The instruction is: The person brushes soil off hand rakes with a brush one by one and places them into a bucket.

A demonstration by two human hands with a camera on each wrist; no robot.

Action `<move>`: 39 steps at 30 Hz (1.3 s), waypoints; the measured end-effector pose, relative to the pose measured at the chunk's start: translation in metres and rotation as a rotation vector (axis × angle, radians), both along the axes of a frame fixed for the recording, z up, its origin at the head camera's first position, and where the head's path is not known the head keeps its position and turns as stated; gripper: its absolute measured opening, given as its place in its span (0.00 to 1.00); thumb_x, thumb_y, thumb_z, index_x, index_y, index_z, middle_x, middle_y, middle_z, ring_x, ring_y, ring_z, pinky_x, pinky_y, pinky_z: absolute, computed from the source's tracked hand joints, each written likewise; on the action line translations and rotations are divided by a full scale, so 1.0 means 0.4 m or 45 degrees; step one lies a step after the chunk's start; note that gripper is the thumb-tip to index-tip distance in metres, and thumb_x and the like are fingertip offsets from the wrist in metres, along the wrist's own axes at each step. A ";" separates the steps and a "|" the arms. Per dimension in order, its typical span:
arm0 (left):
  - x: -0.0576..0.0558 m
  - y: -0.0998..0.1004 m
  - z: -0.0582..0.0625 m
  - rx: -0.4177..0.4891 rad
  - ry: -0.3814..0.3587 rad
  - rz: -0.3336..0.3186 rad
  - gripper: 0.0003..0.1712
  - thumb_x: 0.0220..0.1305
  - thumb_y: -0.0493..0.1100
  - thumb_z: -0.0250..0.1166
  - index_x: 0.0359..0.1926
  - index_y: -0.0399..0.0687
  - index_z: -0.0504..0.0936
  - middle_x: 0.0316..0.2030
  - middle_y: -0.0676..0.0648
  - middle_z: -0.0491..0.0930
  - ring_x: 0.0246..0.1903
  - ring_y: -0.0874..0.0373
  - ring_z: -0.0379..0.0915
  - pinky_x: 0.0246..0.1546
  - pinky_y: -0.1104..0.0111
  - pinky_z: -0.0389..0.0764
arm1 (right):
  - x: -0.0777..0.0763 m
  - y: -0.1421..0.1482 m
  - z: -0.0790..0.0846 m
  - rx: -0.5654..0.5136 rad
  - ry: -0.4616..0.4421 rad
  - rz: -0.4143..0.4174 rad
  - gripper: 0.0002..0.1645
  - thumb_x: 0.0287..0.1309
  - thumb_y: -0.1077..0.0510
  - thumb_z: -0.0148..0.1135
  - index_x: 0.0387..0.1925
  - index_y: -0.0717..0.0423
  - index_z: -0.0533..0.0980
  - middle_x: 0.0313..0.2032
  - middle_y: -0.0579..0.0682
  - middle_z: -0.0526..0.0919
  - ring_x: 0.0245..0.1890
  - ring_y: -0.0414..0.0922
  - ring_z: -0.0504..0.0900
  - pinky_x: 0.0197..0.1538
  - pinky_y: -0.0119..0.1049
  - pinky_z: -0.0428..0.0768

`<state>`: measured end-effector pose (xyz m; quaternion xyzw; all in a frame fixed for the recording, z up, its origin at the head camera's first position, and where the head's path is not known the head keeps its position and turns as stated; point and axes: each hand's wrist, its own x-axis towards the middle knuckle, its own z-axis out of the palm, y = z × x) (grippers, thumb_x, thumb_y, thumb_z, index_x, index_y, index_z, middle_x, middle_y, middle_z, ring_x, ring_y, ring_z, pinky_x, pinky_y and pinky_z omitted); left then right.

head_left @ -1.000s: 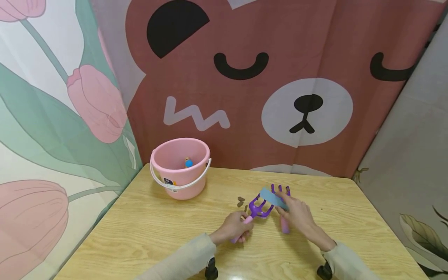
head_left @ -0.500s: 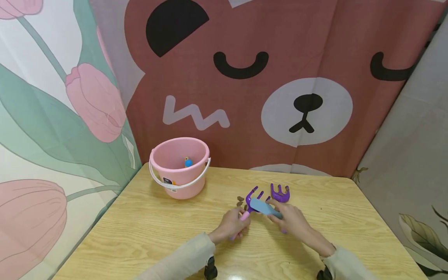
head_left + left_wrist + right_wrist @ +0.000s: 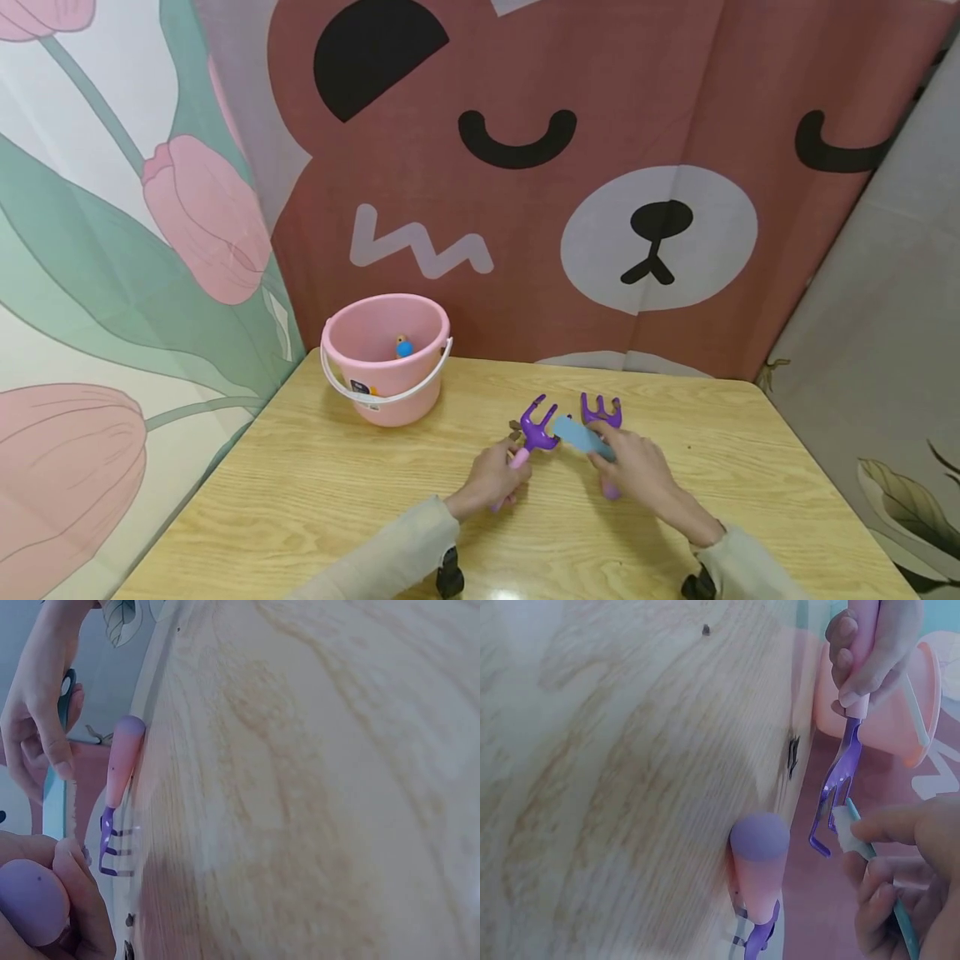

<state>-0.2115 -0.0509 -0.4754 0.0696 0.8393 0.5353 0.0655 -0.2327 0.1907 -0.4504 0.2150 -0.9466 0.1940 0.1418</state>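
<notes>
My left hand [image 3: 491, 477] grips the pink handle of a small purple hand rake [image 3: 537, 432], its tines pointing up and away. A light blue brush [image 3: 576, 436] with short white bristles is pinched between the thumb and fingers of my right hand [image 3: 637, 467]. In the right wrist view, the bristles [image 3: 845, 829] are right at the held rake's tines [image 3: 832, 799]. Partly behind the right hand, a second purple rake [image 3: 602, 412] lies on the table; its pink handle [image 3: 759, 862] shows beneath the hands.
Brown bits [image 3: 514, 427] of dirt lie beside the left hand. At the back left of the wooden table [image 3: 315, 492] stands a pink bucket [image 3: 408, 412] with a white handle and a small blue-and-tan toy [image 3: 404, 347] inside. A printed bear curtain [image 3: 525, 292] hangs behind.
The brush has swept down-left across the held rake's head, then back right to its outer tine. The held rake has shifted slightly left. The second rake stays put.
</notes>
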 end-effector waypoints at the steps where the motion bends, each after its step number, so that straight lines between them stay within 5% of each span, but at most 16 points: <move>1: -0.001 -0.001 0.000 -0.002 -0.003 0.003 0.14 0.63 0.37 0.66 0.48 0.40 0.76 0.22 0.47 0.77 0.11 0.61 0.69 0.09 0.73 0.72 | -0.001 0.001 0.000 -0.005 0.015 -0.008 0.26 0.53 0.58 0.73 0.55 0.59 0.78 0.30 0.50 0.84 0.18 0.37 0.71 0.17 0.32 0.67; 10: -0.001 -0.001 0.004 0.012 0.022 0.012 0.16 0.63 0.36 0.66 0.50 0.37 0.76 0.23 0.49 0.75 0.11 0.62 0.69 0.09 0.72 0.73 | -0.005 -0.016 0.000 -0.025 -0.067 0.120 0.24 0.54 0.58 0.73 0.54 0.54 0.78 0.31 0.46 0.84 0.22 0.35 0.75 0.22 0.32 0.72; 20: -0.007 -0.015 0.004 0.035 0.004 0.038 0.16 0.62 0.35 0.66 0.50 0.36 0.74 0.23 0.47 0.76 0.11 0.61 0.69 0.10 0.70 0.75 | -0.007 0.018 -0.002 0.015 0.002 -0.083 0.26 0.53 0.59 0.73 0.54 0.57 0.78 0.29 0.51 0.83 0.18 0.41 0.69 0.16 0.35 0.64; 29: -0.008 -0.017 0.001 0.087 -0.034 0.039 0.18 0.58 0.32 0.67 0.49 0.37 0.74 0.24 0.45 0.77 0.11 0.61 0.68 0.10 0.71 0.74 | -0.014 0.012 0.000 0.007 0.006 -0.065 0.25 0.54 0.58 0.73 0.54 0.58 0.78 0.34 0.56 0.86 0.20 0.41 0.74 0.17 0.36 0.70; 39: -0.003 -0.019 0.000 0.225 -0.084 0.049 0.13 0.67 0.35 0.62 0.49 0.35 0.73 0.23 0.38 0.79 0.11 0.61 0.68 0.10 0.72 0.73 | -0.006 0.005 -0.003 -0.030 -0.024 -0.047 0.25 0.55 0.58 0.73 0.55 0.59 0.78 0.34 0.54 0.86 0.21 0.42 0.78 0.19 0.35 0.72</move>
